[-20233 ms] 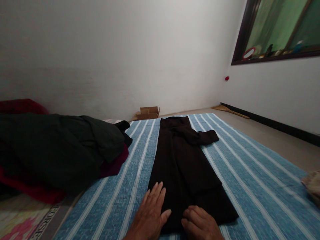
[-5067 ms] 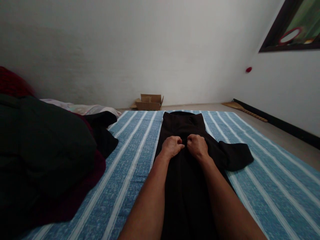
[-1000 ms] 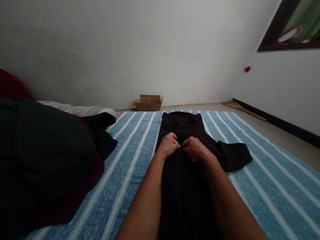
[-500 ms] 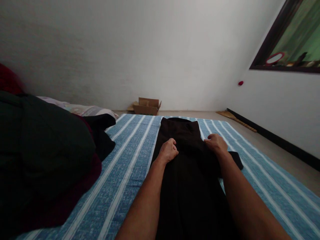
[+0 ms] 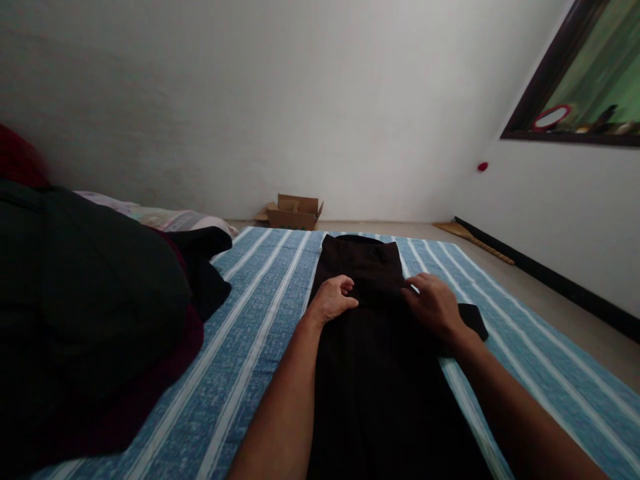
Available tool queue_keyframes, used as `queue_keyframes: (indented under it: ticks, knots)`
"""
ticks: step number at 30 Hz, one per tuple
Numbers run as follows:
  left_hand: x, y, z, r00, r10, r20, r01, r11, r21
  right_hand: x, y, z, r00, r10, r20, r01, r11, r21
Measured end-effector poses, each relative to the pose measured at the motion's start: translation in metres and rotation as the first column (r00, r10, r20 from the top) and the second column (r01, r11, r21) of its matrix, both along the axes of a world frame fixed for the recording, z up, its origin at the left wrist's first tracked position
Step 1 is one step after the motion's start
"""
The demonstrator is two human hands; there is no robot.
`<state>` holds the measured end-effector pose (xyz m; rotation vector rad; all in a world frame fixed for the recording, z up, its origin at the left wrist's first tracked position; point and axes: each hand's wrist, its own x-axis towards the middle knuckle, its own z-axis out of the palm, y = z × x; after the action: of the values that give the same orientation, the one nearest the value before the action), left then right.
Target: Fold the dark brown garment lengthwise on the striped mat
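A black-brown garment (image 5: 380,373) lies lengthwise on the bed, its far end squared off and a narrow dark piece sticking out on the right. My left hand (image 5: 334,297) is over the garment's left half, thumb and fingers apart, with nothing between them. At the garment's right edge is my right hand (image 5: 433,303), its fingers loosely spread near the cloth. Whether its fingertips touch the fabric I cannot tell.
A blue striped sheet (image 5: 260,300) covers the bed. Dark green and maroon clothes (image 5: 100,287) are heaped at the left, beside a pale patterned cloth (image 5: 175,220). Beyond the bed are a cardboard box (image 5: 294,212) and the wall (image 5: 300,100).
Both hands have loosened, their fingers parting from a pinch. The cloth between them lies flatter, and my right forearm has shifted a little to the right.
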<state>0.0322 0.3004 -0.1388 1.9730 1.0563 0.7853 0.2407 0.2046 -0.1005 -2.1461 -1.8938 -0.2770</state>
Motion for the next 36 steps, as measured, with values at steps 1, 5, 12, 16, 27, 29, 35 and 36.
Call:
queue_keyframes:
  ticks: [1, 5, 12, 16, 27, 29, 35, 36]
  knots:
    - [-0.001, -0.001, 0.002, 1.000, -0.006, -0.018, 0.006, 1.000, 0.011, -0.006, -0.001, 0.002, 0.997, 0.072, 0.039, -0.073, 0.997, 0.028]
    - [0.002, -0.005, 0.007, 0.981, -0.013, -0.196, 0.036, 0.993, 0.116, -0.007, 0.000, 0.003, 0.996, 0.082, 0.025, -0.081, 0.996, -0.038]
    - [0.006, -0.004, 0.006, 0.942, 0.035, -0.334, 0.047, 0.971, 0.233, -0.035, -0.007, -0.016, 0.936, 0.301, 0.185, -0.317, 0.947, 0.062]
    - [0.004, -0.007, 0.013, 0.910, 0.108, -0.399, 0.000, 0.965, 0.261, -0.066, 0.005, -0.033, 0.888, 0.339, 0.310, -0.372, 0.927, 0.051]
    - [-0.001, 0.001, 0.011, 0.872, 0.254, -0.419, -0.193, 0.964, 0.183, -0.072, 0.028, -0.037, 0.890, 0.382, 0.249, -0.408, 0.911, 0.059]
    - [-0.002, 0.004, 0.010, 0.885, 0.265, -0.384, -0.212, 0.961, 0.176, -0.074, 0.028, -0.038, 0.880, 0.420, 0.221, -0.442, 0.895, 0.060]
    - [-0.004, 0.008, 0.011, 0.932, 0.238, -0.274, -0.218, 0.971, 0.101, -0.086, 0.029, -0.042, 0.864, 0.465, 0.191, -0.474, 0.881, -0.003]
    - [-0.004, 0.008, 0.012, 0.941, 0.229, -0.249, -0.217, 0.973, 0.078, -0.087, 0.030, -0.043, 0.870, 0.457, 0.185, -0.463, 0.886, -0.010]
